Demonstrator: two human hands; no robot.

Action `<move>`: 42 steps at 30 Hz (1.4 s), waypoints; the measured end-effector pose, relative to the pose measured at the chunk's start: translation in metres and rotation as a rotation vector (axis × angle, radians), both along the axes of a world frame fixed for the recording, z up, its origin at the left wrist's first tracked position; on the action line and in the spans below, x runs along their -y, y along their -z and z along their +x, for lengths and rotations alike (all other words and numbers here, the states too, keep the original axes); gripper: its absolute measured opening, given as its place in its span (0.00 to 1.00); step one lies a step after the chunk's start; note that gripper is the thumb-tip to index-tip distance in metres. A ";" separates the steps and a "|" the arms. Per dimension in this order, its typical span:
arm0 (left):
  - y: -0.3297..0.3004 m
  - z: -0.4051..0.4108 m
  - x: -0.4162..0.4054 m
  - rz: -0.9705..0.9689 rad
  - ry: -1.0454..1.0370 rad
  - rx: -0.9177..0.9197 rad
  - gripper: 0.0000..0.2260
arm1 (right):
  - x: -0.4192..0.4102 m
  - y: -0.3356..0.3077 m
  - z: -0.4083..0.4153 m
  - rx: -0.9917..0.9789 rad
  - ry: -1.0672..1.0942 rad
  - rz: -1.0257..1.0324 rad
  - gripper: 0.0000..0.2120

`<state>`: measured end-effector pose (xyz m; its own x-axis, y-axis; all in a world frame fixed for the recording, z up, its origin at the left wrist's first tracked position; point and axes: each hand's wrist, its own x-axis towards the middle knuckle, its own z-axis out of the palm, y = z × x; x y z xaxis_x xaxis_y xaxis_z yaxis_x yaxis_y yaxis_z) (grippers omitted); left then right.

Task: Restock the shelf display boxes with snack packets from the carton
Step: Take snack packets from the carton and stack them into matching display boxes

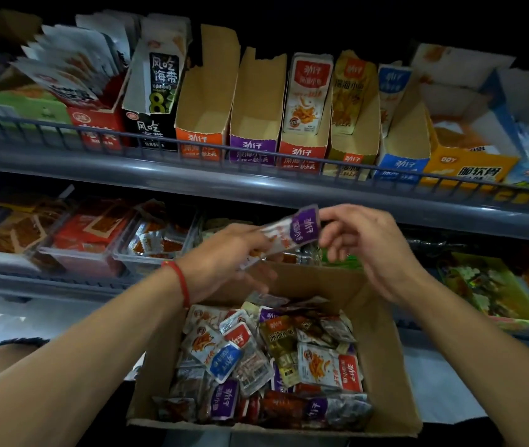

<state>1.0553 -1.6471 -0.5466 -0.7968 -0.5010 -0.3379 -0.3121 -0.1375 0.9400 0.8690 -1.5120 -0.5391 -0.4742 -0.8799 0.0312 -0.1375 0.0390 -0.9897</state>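
Observation:
A brown carton (388,366) sits below me, full of mixed snack packets (272,356) in purple, red, blue and yellow. Above it my left hand (224,256) grips a small stack of purple-topped packets (292,233). My right hand (363,246) pinches the purple end of that stack with its fingertips. On the upper shelf stand open display boxes: an orange one (201,137) and a purple one (253,143) look empty, while a red one (305,150), a yellow one (350,156) and a blue one (401,162) hold packets.
A grey wire rail (160,146) runs along the upper shelf's front edge. Black seaweed boxes (153,124) and a red box stand to the left. The lower shelf holds clear trays of red snacks (89,243) and a green-yellow tray (488,285) at right.

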 end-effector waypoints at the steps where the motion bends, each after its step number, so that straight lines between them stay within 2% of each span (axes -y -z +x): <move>1: -0.005 0.001 0.002 0.116 0.001 -0.044 0.11 | -0.001 -0.004 -0.002 -0.121 0.001 -0.011 0.12; 3: -0.011 0.004 0.004 0.207 0.043 -0.095 0.12 | -0.001 -0.009 -0.002 -0.284 -0.006 -0.021 0.10; 7: -0.018 0.000 0.007 0.153 0.022 -0.151 0.11 | 0.006 -0.019 0.002 -0.337 0.040 -0.019 0.05; 10: -0.022 -0.004 0.017 -0.288 -0.223 -0.233 0.06 | 0.014 -0.044 -0.005 -0.438 0.148 -0.029 0.05; 12: -0.025 -0.005 0.026 -0.541 -0.436 -0.324 0.07 | 0.023 -0.069 -0.013 -0.522 0.207 -0.092 0.05; 14: -0.027 -0.006 0.036 -0.801 -0.542 -0.357 0.10 | 0.038 -0.095 -0.021 -0.647 0.256 -0.163 0.06; 17: -0.027 -0.015 0.053 -1.246 -0.451 -0.266 0.17 | 0.072 -0.134 -0.031 -0.832 0.324 -0.234 0.08; 20: -0.027 -0.022 0.063 -1.456 -0.355 -0.041 0.24 | 0.113 -0.164 -0.038 -1.012 0.358 -0.254 0.10; 25: -0.028 -0.028 0.070 -1.458 -0.272 0.084 0.24 | 0.178 -0.178 -0.054 -1.287 0.406 -0.154 0.10; 32: -0.030 -0.030 0.065 -1.442 -0.288 0.072 0.24 | 0.232 -0.167 -0.064 -1.333 0.370 0.101 0.09; 42: -0.033 -0.031 0.065 -1.428 -0.284 0.096 0.23 | 0.264 -0.135 -0.063 -1.514 0.344 0.328 0.08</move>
<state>1.0240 -1.7119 -0.5133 -0.6196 -0.5822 0.5265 -0.5020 0.8095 0.3045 0.8064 -1.7759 -0.4043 -0.3519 -0.8048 0.4781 -0.8865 0.4505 0.1059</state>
